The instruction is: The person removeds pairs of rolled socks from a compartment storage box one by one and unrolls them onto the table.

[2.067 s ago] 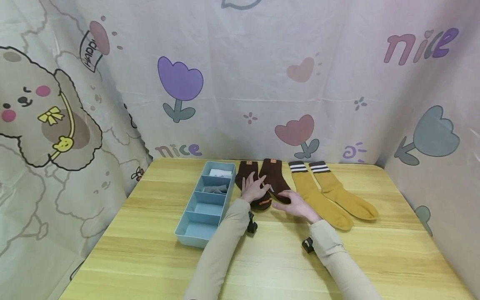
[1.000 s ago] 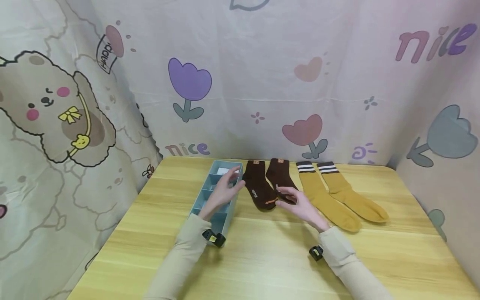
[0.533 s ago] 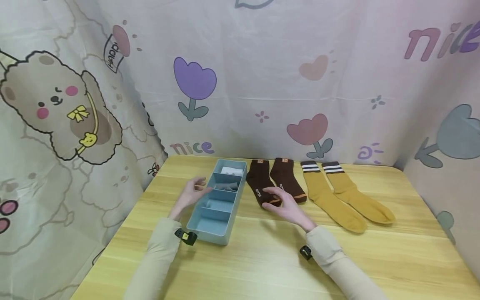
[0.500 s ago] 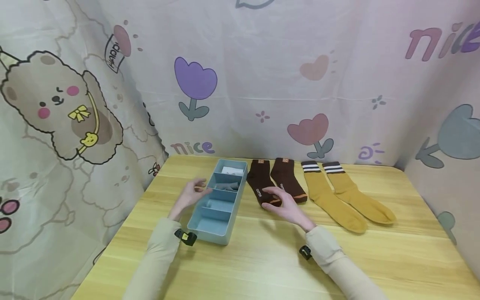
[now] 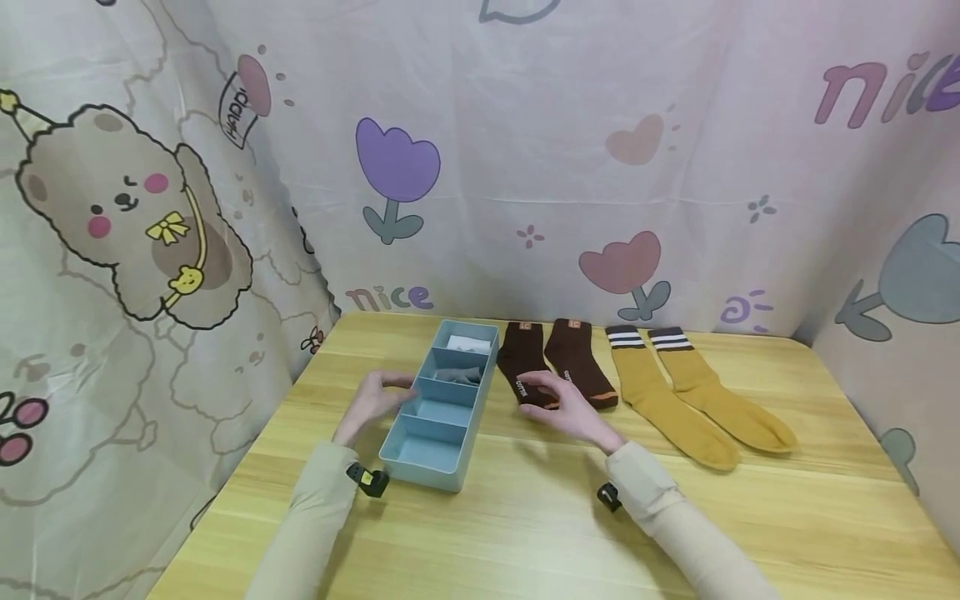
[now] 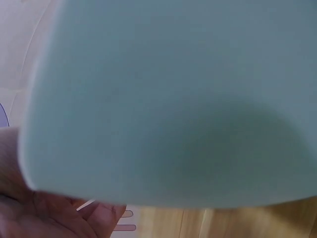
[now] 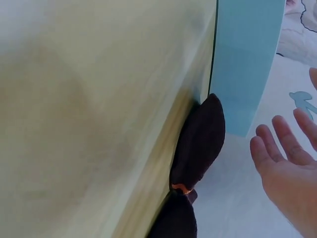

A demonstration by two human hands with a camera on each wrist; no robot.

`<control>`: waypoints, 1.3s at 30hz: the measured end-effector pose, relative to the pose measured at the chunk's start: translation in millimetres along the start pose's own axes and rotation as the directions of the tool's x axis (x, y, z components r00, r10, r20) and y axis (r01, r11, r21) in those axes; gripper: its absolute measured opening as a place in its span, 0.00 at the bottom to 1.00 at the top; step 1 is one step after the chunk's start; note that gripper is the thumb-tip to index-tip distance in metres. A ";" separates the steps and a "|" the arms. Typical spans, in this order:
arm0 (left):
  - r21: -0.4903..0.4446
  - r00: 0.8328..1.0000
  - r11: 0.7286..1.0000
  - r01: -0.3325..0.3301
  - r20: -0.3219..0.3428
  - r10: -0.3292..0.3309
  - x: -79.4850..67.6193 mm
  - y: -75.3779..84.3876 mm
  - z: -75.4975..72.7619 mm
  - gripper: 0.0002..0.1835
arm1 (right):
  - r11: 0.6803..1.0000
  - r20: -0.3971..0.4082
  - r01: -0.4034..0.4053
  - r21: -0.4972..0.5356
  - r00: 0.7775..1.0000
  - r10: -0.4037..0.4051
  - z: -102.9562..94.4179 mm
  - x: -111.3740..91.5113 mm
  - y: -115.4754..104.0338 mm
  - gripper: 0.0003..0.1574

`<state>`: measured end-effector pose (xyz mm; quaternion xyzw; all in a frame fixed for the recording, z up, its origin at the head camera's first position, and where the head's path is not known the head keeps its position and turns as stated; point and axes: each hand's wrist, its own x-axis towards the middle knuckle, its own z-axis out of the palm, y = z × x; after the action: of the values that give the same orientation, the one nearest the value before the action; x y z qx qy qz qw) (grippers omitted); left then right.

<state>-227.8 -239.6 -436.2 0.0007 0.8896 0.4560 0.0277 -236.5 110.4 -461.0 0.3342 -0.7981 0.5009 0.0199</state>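
A pale blue divided box [image 5: 427, 454] stands left of the socks. My left hand [image 5: 372, 404] is at its left wall, fingers and thumb loosely bent at the rim; whether they touch it is unclear. In the left wrist view the box wall [image 6: 168, 89] fills most of the frame, with part of the hand [image 6: 64, 215] below left. My right hand [image 5: 567, 408], holding nothing, hovers over the toe of the left brown sock [image 5: 521, 354], fingers apart. Another brown sock [image 5: 581, 362] lies alongside. The right wrist view shows the relaxed hand [image 7: 290, 168] apart from a brown sock [image 7: 200, 134].
White folded fabric [image 5: 468, 342] and grey folded fabric [image 5: 457, 375] occupy the two far compartments. Two mustard socks [image 5: 667, 408] with striped cuffs lie right of the brown pair on the wooden table [image 5: 525, 533]. A printed curtain [image 5: 517, 150] hangs behind.
My left hand has left the left brown sock and crossed over the box to its left side. The right hand still hovers by the brown toes. The view has turned slightly left.
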 end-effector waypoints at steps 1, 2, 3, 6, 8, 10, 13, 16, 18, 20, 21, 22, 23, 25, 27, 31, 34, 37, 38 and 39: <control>-0.001 1.000 1.000 -0.002 -0.001 0.002 -0.1 -0.5 -0.2 0.18 | 1.000 0.011 -0.003 0.015 1.000 0.002 -0.2 1.4 -0.4 0.28; -0.002 1.000 1.000 -0.003 -0.004 0.003 -0.2 -0.8 -0.4 0.18 | 1.000 0.026 -0.008 0.031 1.000 0.007 -0.3 3.3 -0.4 0.29; -0.001 1.000 1.000 -0.006 -0.004 0.006 -0.5 -1.0 -0.8 0.18 | 0.999 0.042 -0.012 0.046 0.999 0.010 -0.8 5.5 -0.4 0.29; -0.007 1.000 1.000 0.002 -0.012 -0.002 -1.4 -0.5 -1.3 0.17 | 0.996 0.103 -0.019 0.086 0.995 0.010 -2.5 14.9 -0.5 0.29; -0.002 1.000 1.000 -0.006 -0.009 0.006 -2.8 -0.4 -2.1 0.17 | 0.993 0.142 -0.015 0.119 0.990 -0.002 -3.0 24.4 -0.9 0.28; -0.014 1.000 1.000 -0.002 -0.007 0.002 -5.3 -0.9 -2.8 0.17 | 0.987 0.178 -0.007 0.160 0.984 -0.022 -1.9 35.9 -2.6 0.27; -0.055 1.000 0.998 0.018 0.011 -0.017 -11.8 -3.5 -5.2 0.18 | 0.981 0.240 0.006 0.193 0.969 -0.053 4.7 55.5 -7.6 0.27; -0.114 0.998 0.992 0.061 0.032 -0.057 -19.0 -5.4 -8.1 0.19 | 0.986 0.331 0.018 0.164 0.941 -0.072 14.1 75.8 -14.6 0.28; -0.137 0.996 0.988 0.075 0.049 -0.069 -22.9 -5.7 -10.1 0.19 | 0.993 0.391 0.011 0.119 0.919 -0.057 20.5 89.0 -19.6 0.29; -0.143 0.996 0.987 0.078 0.057 -0.070 -24.8 -5.5 -11.1 0.20 | 0.997 0.444 -0.006 0.080 0.896 -0.030 26.5 101.3 -23.6 0.29; -0.145 0.996 0.986 0.078 0.058 -0.070 -25.4 -5.0 -11.3 0.20 | 0.998 0.468 -0.018 0.063 0.884 -0.014 29.5 106.9 -25.2 0.29; -0.146 0.996 0.986 0.078 0.061 -0.070 -25.9 -4.9 -11.3 0.20 | 0.999 0.490 -0.030 0.045 0.872 0.004 32.8 112.3 -26.4 0.28; -0.147 0.996 0.986 0.076 0.064 -0.067 -26.3 -4.5 -11.1 0.20 | 0.999 0.512 -0.038 0.022 0.859 0.022 36.2 117.3 -27.1 0.28; -0.151 0.995 0.986 0.076 0.068 -0.067 -26.7 -4.0 -10.1 0.20 | 0.998 0.550 -0.054 -0.027 0.833 0.060 42.6 126.1 -27.6 0.26; -0.162 0.995 0.984 0.076 0.076 -0.064 -26.8 -3.2 -8.7 0.20 | 0.994 0.575 -0.069 -0.087 0.811 0.107 48.2 133.4 -28.2 0.24; -0.181 0.994 0.980 0.080 0.091 -0.065 -27.6 -1.3 -6.4 0.21 | 0.979 0.607 -0.070 -0.190 0.776 0.173 56.8 145.2 -31.4 0.23; -0.179 0.993 0.980 0.086 0.090 -0.070 -29.0 0.3 -5.7 0.22 | 0.977 0.646 -0.059 -0.207 0.741 0.182 61.8 153.1 -33.7 0.24; -0.167 0.994 0.983 0.078 0.090 -0.064 -29.3 1.2 -4.6 0.21 | 0.973 0.678 -0.111 -0.204 0.700 0.223 65.1 159.0 -32.9 0.25; -0.163 0.994 0.984 0.076 0.088 -0.063 -29.1 1.4 -3.8 0.21 | 0.967 0.683 -0.130 -0.218 0.687 0.247 65.6 160.3 -32.2 0.26; -0.158 0.994 0.985 0.071 0.089 -0.057 -28.8 1.6 -2.9 0.21 | 0.961 0.687 -0.142 -0.238 0.674 0.270 66.0 161.3 -31.3 0.26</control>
<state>-199.2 -241.8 -431.8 -0.0110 0.8474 0.5248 0.0800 -324.3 -34.6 -410.1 0.4068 -0.8140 0.2635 -0.3201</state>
